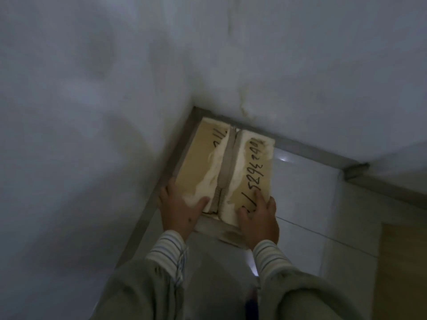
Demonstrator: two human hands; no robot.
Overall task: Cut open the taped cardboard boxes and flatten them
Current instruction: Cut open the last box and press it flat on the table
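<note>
The fingers [199,202] of the left hand [179,210] are lying nearly straight, pressing on the left flap of the box [221,172], with the thumb side wrapping its left edge. The box is sitting on the floor [300,204] in the corner where two walls [92,112] are meeting, its two top flaps parting along a grey tape strip [227,165]. The right hand [261,218] is resting spread on the right flap, fingers straight over black handwritten digits [255,167]. Striped cuffs [167,252] are showing at both wrists.

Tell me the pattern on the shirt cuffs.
Pale with thin blue stripes, on both shirt cuffs; head view.
</note>
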